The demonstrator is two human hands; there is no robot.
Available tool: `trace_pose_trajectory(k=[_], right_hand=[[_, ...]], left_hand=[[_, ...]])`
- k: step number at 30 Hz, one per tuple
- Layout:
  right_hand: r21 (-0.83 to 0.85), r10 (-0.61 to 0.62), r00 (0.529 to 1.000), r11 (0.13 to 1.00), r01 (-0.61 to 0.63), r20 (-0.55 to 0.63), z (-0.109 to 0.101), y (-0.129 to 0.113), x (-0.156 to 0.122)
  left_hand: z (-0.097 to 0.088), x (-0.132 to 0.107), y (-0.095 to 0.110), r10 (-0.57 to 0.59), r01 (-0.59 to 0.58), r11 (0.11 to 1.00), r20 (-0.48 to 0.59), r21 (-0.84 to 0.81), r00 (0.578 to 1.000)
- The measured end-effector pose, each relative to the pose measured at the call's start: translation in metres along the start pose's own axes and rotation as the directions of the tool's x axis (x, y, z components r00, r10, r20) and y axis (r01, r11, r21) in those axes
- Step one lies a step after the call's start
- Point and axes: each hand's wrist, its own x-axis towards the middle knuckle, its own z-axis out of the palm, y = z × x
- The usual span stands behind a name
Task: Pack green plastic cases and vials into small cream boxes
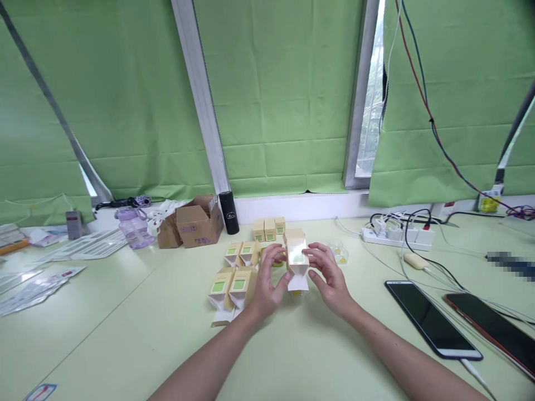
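A small cream carton (297,253) with a pale green label is held up between my two hands, its white flap hanging open at the near end. My left hand (270,278) grips its left side with fingers and thumb. From the right, my right hand (331,278) has its fingertips against the carton, with the thumb close to the flap. Something yellow and clear (296,293) shows just below the flap, mostly hidden. Beside my left hand lie open-flapped cartons (240,285), with two more cartons (249,253) behind them. Clear plastic containers with yellow bits (340,253) stand beyond my right hand.
Several closed cartons (270,228) stand at the back. Behind left are a brown cardboard box (198,225), a black bottle (229,213) and a purple jug (134,229). Two phones, one white-edged (432,317), lie right among cables near a power strip (399,236).
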Motion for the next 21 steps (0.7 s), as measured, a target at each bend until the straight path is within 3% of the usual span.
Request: trace_pose_trajectory(k=[7,21], right_hand=[[-0.035,-0.017,1.0,0.999,0.017,0.012,0.0005,-0.0006,-0.0016],[-0.057,-0.048,0.998,0.997,0.05,0.034,0.0008,-0.0008,-0.0033]], left_hand=[[0.0004,-0.0016,0.0003,-0.003,0.001,0.998,0.03,0.068,1.0],[0.0068,-0.0025,-0.0024,-0.07,0.074,0.995,-0.056,0.068,0.996]])
